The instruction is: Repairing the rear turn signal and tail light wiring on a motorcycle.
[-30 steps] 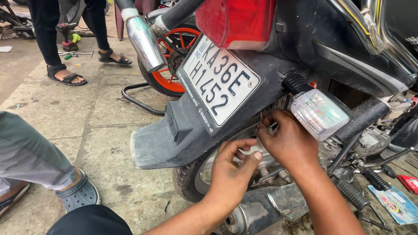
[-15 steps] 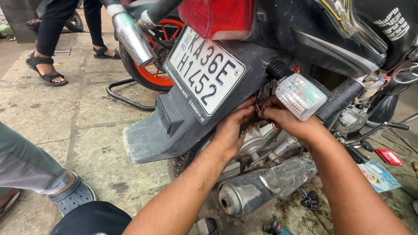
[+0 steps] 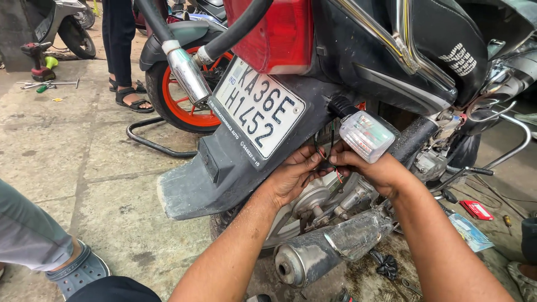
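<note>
1. Working under the tail of a black motorcycle (image 3: 391, 50): both hands are tucked just below the clear turn signal (image 3: 366, 136), right by the rear mudguard (image 3: 224, 173).
2. Left hand (image 3: 293, 176) has its fingers curled in, pinching thin wires (image 3: 333, 162) hanging under the signal.
3. Right hand (image 3: 375, 168) is curled the same way, fingertips meeting the left ones on those wires. Looks like red and black strands, though it's hard to tell what each hand grips exactly.
4. Below the hands sits the chrome exhaust (image 3: 330, 249), dusty, next to the rear wheel hub.
5. The floor (image 3: 72, 151) is rough grey concrete slabs, stained, oily near the bike.
6. Scattered stuff: a red packet (image 3: 477, 210) on the right, tools (image 3: 47, 84) far left by a red drill (image 3: 39, 59).
7. Another bike's orange wheel (image 3: 182, 106) stands behind, plus someone's sandalled feet (image 3: 131, 95).
</note>
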